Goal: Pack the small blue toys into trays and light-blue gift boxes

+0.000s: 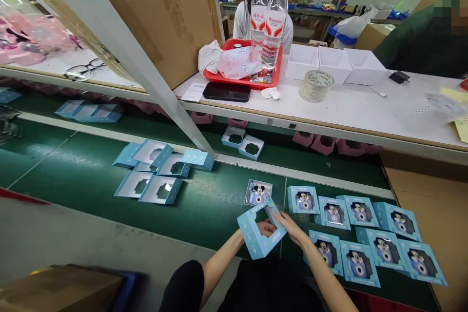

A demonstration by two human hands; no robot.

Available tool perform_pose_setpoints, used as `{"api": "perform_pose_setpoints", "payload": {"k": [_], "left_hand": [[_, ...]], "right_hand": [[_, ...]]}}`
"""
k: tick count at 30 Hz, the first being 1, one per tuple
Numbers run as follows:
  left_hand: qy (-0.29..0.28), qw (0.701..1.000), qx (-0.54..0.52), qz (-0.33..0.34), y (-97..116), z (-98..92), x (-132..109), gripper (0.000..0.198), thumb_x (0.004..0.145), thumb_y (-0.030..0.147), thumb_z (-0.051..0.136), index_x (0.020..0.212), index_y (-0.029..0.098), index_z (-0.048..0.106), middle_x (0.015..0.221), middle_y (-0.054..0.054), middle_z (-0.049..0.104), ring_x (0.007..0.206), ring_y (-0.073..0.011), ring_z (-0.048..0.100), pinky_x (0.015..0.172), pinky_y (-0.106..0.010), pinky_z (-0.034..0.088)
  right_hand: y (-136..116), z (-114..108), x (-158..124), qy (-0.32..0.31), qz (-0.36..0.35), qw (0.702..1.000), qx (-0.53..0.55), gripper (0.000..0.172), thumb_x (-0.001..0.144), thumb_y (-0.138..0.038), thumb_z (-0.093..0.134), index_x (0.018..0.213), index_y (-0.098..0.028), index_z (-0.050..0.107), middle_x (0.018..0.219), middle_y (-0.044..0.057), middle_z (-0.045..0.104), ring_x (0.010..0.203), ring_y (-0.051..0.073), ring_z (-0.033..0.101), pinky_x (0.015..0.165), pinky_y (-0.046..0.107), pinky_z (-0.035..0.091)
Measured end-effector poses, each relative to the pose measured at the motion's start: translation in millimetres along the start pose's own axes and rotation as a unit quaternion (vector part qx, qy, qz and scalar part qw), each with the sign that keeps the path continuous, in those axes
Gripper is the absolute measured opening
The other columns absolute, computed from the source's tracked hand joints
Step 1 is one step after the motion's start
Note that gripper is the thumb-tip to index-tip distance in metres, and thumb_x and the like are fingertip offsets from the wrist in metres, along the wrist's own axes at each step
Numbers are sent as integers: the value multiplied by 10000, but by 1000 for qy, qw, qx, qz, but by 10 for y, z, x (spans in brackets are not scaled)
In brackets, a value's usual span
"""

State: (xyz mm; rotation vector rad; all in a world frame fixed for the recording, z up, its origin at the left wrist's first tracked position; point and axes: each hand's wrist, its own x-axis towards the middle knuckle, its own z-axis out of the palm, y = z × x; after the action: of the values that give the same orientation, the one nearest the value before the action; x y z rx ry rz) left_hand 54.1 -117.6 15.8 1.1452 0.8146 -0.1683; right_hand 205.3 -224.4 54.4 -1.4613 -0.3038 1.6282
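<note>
A light-blue cardboard box sleeve (252, 236) with a cut-out window is held tilted in front of me. My right hand (289, 228) grips its right side, with the thumb and fingers at the edge. Through the window shows my left hand (266, 227), behind or inside the sleeve with curled fingers; its exact contact is partly hidden. Just beyond the sleeve, a clear pack with a mouse-figure toy camera (258, 193) lies on the green belt (212, 195). To the right sit several blue boxes (333, 213) with the same toys in their windows.
Several empty blue sleeves (161, 189) lie to the left, and two more sleeves (251, 146) farther back. A slanted metal post (146, 68) rises before the shelf (347, 107), which bears a red tray (270, 80), bottles, a phone and tape. Other people sit beyond.
</note>
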Motion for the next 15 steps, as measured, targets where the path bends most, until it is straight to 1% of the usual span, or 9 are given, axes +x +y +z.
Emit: {"api": "perform_pose_setpoints", "payload": {"k": [2,3,4,6,7,9,12,14,15], "left_hand": [[-35,996,-43,-64,44,-233,-41,475,694,505,777,1004,152,702,915,-102,727,859,-289,693,752,-403,548],[-24,994,-71,-82,89,-368,-57,492,696,514,772,1020,153,694,974,-113,729,895,-291,697,778,-400,548],[5,992,-99,-81,150,-502,-72,512,720,545,741,1050,158,685,1048,-121,723,938,-289,696,811,-397,545],[77,988,-131,-37,307,-715,-96,577,802,643,603,1141,181,658,1184,-126,691,1022,-282,682,868,-392,534],[95,988,-121,-8,393,-775,-107,615,827,681,537,1183,191,646,1227,-124,675,1061,-281,668,891,-391,526],[76,996,-34,33,549,-798,-124,682,786,720,562,1224,203,638,1237,-119,674,1093,-292,649,914,-391,513],[42,984,167,48,688,-725,-115,812,497,648,834,1161,211,669,1074,-100,724,1003,-330,666,892,-409,511],[64,969,233,44,717,-729,-101,822,351,599,897,1051,220,695,909,-67,728,898,-339,682,849,-431,521],[89,967,235,49,715,-755,-102,781,323,599,902,977,222,702,835,-49,716,848,-332,685,827,-434,528]], "right_hand": [[147,-10,60,51,7,999,15,612,824,-678,570,1130,-166,707,1038,135,740,968,321,704,920,493,545],[215,-40,93,95,-1,995,22,637,826,-698,537,1125,-161,708,1032,139,740,958,322,708,898,493,555],[267,-80,126,134,-9,991,26,661,826,-712,512,1141,-163,701,1057,143,737,970,325,708,879,495,563],[297,-158,189,175,-26,984,7,691,811,-727,501,1177,-172,690,1110,150,726,997,338,704,859,504,568],[269,-181,216,173,-38,984,-21,688,800,-723,520,1182,-177,691,1122,151,724,1006,344,702,869,511,563],[138,-185,268,128,-79,984,-97,652,767,-680,608,1193,-194,695,1166,138,715,1076,352,676,948,517,526],[-116,-122,345,43,-165,964,-206,615,707,-565,744,1221,-231,692,1274,101,673,1244,340,580,1080,490,440],[-204,-101,399,47,-202,947,-245,620,674,-557,771,1203,-242,701,1309,94,653,1273,347,555,1104,488,426],[-205,-111,426,82,-214,940,-251,645,675,-583,756,1221,-246,688,1324,99,641,1276,356,551,1107,497,427]]}}
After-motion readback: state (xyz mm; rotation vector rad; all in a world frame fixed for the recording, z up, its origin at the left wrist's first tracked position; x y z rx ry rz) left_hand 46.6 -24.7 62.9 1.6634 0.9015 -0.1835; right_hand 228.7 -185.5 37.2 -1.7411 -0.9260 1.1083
